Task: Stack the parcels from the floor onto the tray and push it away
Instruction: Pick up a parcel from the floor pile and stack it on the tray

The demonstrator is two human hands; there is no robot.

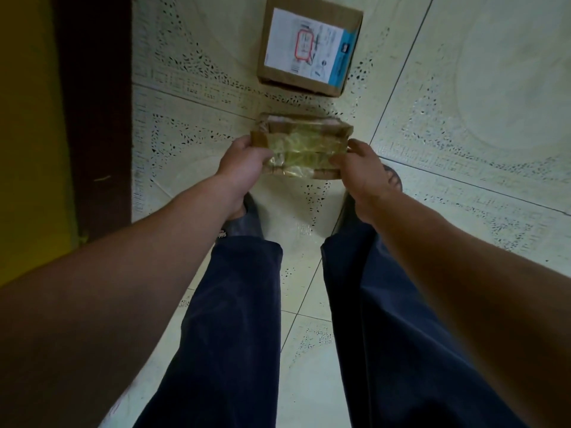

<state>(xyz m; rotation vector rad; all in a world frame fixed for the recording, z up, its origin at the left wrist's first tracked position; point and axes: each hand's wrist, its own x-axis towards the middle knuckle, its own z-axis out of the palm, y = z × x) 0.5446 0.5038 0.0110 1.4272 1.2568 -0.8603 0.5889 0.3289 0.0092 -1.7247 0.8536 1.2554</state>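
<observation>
**Parcel held crosswise between both hands, tray out of view**

Nearest the camera, dark trousers [241,319] and slippered feet are seen on the tiled floor [463,97]. Just beyond the feet, at 12 o'clock from the body, a flat parcel [304,143] wrapped in glossy tape is held. Its long axis runs from 9 to 3 o'clock, square across the body. The left hand [244,163] is curled round the 9 o'clock end and the right hand [363,171] round the 3 o'clock end, thumbs on top, so both hands are closed on it and neither is the nearer. Whether it is already clear of the floor cannot be told for certain.

Farther out, also at 12 o'clock and well apart from the held parcel, a cardboard box [309,44] with a white label lies on the floor, untouched. A dark wall strip [95,103] stands at 9 o'clock.

No tray is shown. The carry is judged to hinge on where it lies: with the grip balanced at both ends, the parcel could be swung either way without regripping, and the box would be left for a later trip.
</observation>
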